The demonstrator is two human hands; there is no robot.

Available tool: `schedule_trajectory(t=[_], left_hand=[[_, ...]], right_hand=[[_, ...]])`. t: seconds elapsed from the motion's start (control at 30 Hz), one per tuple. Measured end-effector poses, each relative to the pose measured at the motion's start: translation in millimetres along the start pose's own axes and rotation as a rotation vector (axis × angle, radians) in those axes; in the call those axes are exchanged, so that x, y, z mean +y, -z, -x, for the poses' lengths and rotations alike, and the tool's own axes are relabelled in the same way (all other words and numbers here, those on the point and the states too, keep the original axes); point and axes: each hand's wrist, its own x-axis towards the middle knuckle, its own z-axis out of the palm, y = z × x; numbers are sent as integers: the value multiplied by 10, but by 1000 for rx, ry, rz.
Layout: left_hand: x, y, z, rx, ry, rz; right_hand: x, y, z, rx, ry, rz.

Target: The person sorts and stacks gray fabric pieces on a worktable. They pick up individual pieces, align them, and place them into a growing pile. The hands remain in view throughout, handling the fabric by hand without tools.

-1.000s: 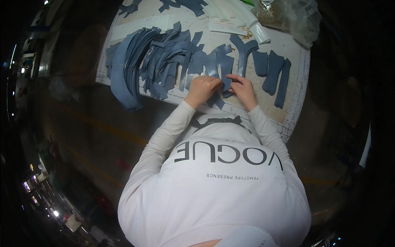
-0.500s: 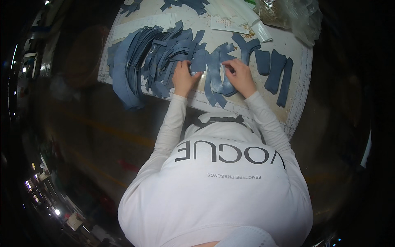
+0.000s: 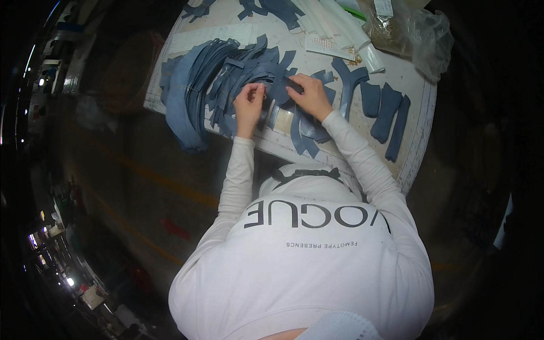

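My right hand (image 3: pixel 311 97) pinches a dark blue cut strap piece (image 3: pixel 280 90) above the right end of the heaps. Just left of it, my left hand (image 3: pixel 248 109) has its thumb and fingertips pressed together; what lies between them, if anything, is too small to make out. Beside and beyond my left hand lies a loose heap of blue strap pieces (image 3: pixel 235 79). A tied bundle of long curved blue strips (image 3: pixel 186 102) hangs over the near table edge. Several overlapping blue pieces (image 3: pixel 309 135) lie below my right hand.
On the pale worktable (image 3: pixel 416 136), a forked blue piece (image 3: pixel 347 85) and a row of blue pieces (image 3: pixel 385 113) lie to the right. Clear plastic bags (image 3: pixel 429 42), white rolled sheets (image 3: pixel 345 25) and a printed card (image 3: pixel 326 46) are at the back.
My right hand has moved left from the overlapping pieces toward my left hand and now holds a blue piece. My left fingertips have closed together. The view has shifted slightly.
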Motion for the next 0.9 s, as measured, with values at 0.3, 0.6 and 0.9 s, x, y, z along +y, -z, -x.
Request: schedule_trajectory(t=[0.3,0.6,0.9], left_hand=[[-121,-255,108,-374,-679,-949],[158,-112,23,-525,-273,-418],[52,-13,267,-393,-73,-437]], right_hand=[[135,972,289,58,-281,-486],[76,898,844,-276,-516,-457],[18,520,606,-115,-139,198]])
